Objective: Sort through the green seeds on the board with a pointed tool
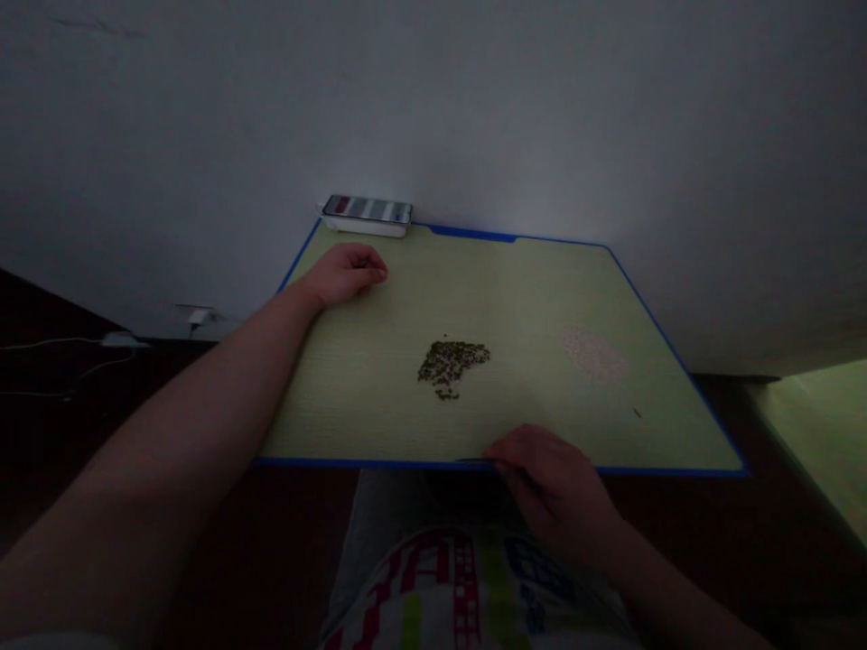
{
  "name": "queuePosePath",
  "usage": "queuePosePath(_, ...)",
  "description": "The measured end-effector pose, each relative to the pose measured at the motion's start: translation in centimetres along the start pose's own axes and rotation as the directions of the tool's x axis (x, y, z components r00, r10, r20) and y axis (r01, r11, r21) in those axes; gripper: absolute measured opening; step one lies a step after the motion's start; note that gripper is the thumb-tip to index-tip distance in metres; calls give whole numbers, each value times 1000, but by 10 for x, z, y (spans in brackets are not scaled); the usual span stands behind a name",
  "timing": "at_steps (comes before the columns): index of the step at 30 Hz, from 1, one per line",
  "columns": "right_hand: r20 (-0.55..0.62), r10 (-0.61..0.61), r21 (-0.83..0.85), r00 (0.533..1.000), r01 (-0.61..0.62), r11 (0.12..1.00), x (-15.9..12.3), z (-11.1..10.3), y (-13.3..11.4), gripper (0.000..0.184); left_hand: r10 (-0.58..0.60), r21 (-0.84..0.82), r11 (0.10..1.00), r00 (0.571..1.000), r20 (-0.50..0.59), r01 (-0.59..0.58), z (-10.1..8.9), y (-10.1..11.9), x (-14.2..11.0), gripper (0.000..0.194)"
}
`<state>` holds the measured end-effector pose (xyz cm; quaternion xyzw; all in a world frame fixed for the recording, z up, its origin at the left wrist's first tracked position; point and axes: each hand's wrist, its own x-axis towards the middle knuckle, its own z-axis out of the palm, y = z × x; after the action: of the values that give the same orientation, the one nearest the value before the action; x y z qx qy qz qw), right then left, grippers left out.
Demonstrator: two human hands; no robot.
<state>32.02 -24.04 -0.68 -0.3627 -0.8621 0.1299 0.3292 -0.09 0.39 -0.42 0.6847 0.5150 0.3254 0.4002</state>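
My left hand [349, 273] rests near the far left of the pale yellow tabletop [521, 298], fingers curled in; whatever they may hold is hidden. At the near edge, my right hand [552, 474] is closed in a pinch. A thin, dark, pointed tool [472, 461] sticks out leftward from its fingertips, its kind too dim to tell. Small dark green beans [451, 361] lie in a loose patch between the hands, with a few pale grains at its lower right side. Farther right spreads a patch of pale, rice-like grains [596, 354].
A phone [369, 209] lies on a white box [366, 227] at the far left corner. A small dark sliver [637, 413] lies at the right. Blue trim [664, 332] borders the tabletop, which stands by a wall [474, 108]. A plug [199, 318] and cables are at left.
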Motion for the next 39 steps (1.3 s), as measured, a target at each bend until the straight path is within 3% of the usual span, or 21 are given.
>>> queuePosePath(3, 34, -181, -148, 983, 184, 972, 6, 17, -13, 28, 16, -4, 1000, 1000, 8, -16, 0, 1, -1, 15)
queuePosePath(5, 117, -225, -238, 967, 247, 939, 13, 30, -23, 26, 26, -5, 1000, 1000, 10, -26, 0, 1, -2, 16)
queuePosePath(11, 180, -173, -378, 968, 231, 896, 34, 55, -36, 28, 34, 4, 999, 999, 7, -34, -1, -3, -1, 19)
queuePosePath(20, 115, -77, -511, 990, 125, 850, 11, 33, -13, 38, 13, 3, 1000, 1000, 12, -13, 0, 0, 0, 16)
queuePosePath(27, 83, -69, -535, 994, 103, 838, -11, 16, 10, 44, 6, -8, 1000, 1000, 2, -6, 0, 1, -1, 15)
queuePosePath(33, 84, -114, -539, 990, 141, 830, -11, 12, 2, 40, -15, -10, 1000, 1000, 4, 15, 0, 2, -1, 13)
queuePosePath(39, 88, -105, -527, 991, 136, 839, 2, 21, -4, 37, 2, -23, 1000, 1000, 12, -2, 0, 0, -1, 14)
